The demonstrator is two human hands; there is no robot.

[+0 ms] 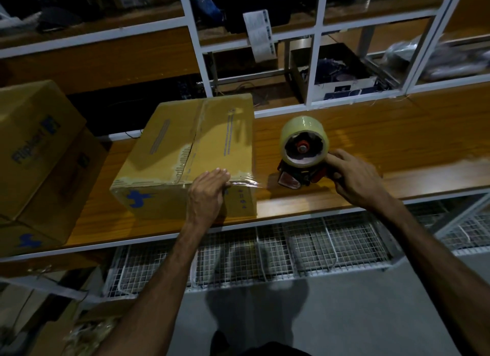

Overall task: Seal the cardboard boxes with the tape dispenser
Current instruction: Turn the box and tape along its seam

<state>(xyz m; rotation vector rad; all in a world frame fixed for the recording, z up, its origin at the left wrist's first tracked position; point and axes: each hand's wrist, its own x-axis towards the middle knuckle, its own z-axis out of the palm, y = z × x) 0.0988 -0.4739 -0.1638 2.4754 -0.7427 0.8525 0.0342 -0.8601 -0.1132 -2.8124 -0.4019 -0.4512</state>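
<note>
I see my left hand (209,194) laid against the near top edge of the cardboard box (191,154), fingers straight and together, pressing on the clear tape that runs along that edge; it grips nothing. The box sits on the wooden tabletop (371,143), left of centre, its top flaps closed with a taped seam running from near to far. A short loose tail of tape (249,184) pokes out past the box's right near corner.

My right hand (355,178) is curled round the handle of the red tape dispenser (302,159), fingers wrapped and thumb on top. The dispenser stands on the tabletop just right of the box, apart from it, its pale roll upright and facing me.

On the far left, stacked cardboard boxes (39,154) with blue print sit beside the tabletop. A white-framed shelf rack (315,51) rises behind it.
</note>
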